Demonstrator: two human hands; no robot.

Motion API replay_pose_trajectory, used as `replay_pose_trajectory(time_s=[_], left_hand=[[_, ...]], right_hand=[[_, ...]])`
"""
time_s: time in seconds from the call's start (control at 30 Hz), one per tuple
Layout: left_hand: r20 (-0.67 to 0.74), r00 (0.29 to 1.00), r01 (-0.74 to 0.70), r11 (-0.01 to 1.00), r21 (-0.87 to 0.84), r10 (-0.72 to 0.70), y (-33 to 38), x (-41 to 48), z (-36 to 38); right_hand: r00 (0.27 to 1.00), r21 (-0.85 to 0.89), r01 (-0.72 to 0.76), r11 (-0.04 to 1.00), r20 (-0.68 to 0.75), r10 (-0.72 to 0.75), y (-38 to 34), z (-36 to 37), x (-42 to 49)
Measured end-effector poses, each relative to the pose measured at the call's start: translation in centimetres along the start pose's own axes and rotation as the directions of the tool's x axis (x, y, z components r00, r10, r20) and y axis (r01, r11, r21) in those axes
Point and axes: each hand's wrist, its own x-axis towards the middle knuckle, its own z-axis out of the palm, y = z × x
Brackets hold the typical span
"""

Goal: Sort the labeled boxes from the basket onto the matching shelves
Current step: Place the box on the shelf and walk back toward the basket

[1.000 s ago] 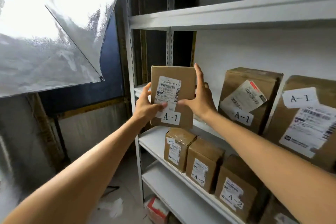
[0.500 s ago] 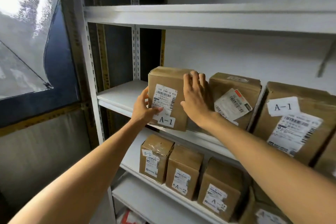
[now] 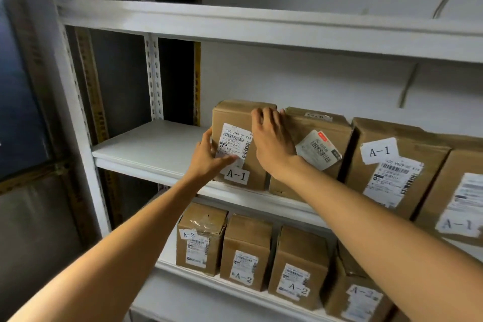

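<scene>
The box marked A-1 stands on the middle shelf, its right side against the next box. Left of it, open board runs to the upright. The left hand pinches the box's left edge, thumb on the label. The right hand has its fingers pressed together, hooking the box's top right edge.

Bare shelf left of A-1 box

Your middle shelf carries four brown boxes standing in a row from centre out to 3 o'clock. First is the leftmost A-1 box, then a neighbour box touching it, a third box marked A-1, and an edge box cut by the frame. At 6 o'clock, your lower shelf holds four A-2 boxes side by side.
</scene>
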Motion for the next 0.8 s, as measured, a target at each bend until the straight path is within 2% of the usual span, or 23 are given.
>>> replay_pose_trajectory(time_s=[0.17,0.23,0.3,0.4,0.53,0.7,0.8], left_hand=[[0.046,0.997,0.062,0.997,0.051,-0.064,0.2,0.6,-0.2],[0.039,0.995,0.087,0.990,0.109,-0.091,0.3,0.7,-0.6],[-0.013,0.998,0.067,0.959,0.275,-0.066,0.5,0.6,-1.4],[-0.104,0.995,0.055,0.860,0.507,-0.002,0.9,-0.3,-3.7],[-0.133,0.990,0.072,0.658,0.749,0.042,1.3,-2.7,-8.4],[-0.264,0.963,0.253,0.472,0.845,-0.045,2.9,-8.4,-12.5],[-0.410,0.906,0.421,0.340,0.841,-0.106,4.3,-13.2,-13.7]], right_hand=[[0.999,0.006,-0.026,1.000,-0.034,0.026,-0.2,-0.2,-0.1],[0.994,-0.009,0.042,0.999,-0.097,-0.043,-0.8,-0.2,-0.3],[0.977,0.065,0.133,0.989,-0.175,-0.120,-1.9,-0.1,-0.4],[0.966,0.269,0.236,0.934,-0.173,-0.194,-4.2,-0.1,-0.5],[0.931,0.405,0.361,0.840,-0.104,-0.350,-7.6,1.1,-0.1],[0.819,0.549,0.524,0.651,-0.115,-0.562,-11.6,1.4,-0.2],[0.728,0.652,0.581,0.487,-0.149,-0.669,-13.9,0.7,-1.2]])
